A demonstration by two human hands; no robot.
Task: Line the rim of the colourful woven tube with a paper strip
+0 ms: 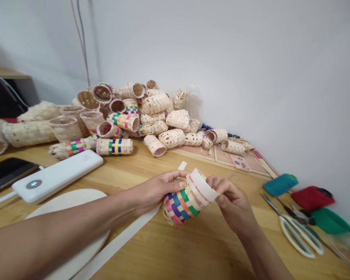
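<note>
The left hand [156, 190] grips a small woven basket [181, 210], thumb laid along its near side and fingers going round behind, probably so that the light, round body cannot roll or twist. The basket is held between the two hands, just above the wooden table [175, 256], tilted with its coloured closed end low toward the left and its rim up toward the right hand [233, 204]. That tilt seems meant to offer the rim to the right fingers, which are closed in a pinch on the edge of a white band [202, 184] lying round the mouth; the pinch likely holds the band snug against the weave.

A long white strip [128, 239] runs down from beneath the left hand, past the forearm; the hand hides its upper part, so whether it joins the band cannot be told. Under the left forearm lies a pale flat piece [89, 194], and beyond that a white power bank [58, 175].

Scissors [300, 237] lie to the right of the right hand, beside a red spool [310, 198], perhaps put there for easy reach. A heap of baskets [156, 105] sits beyond both hands, seemingly pushed back to leave working room.
</note>
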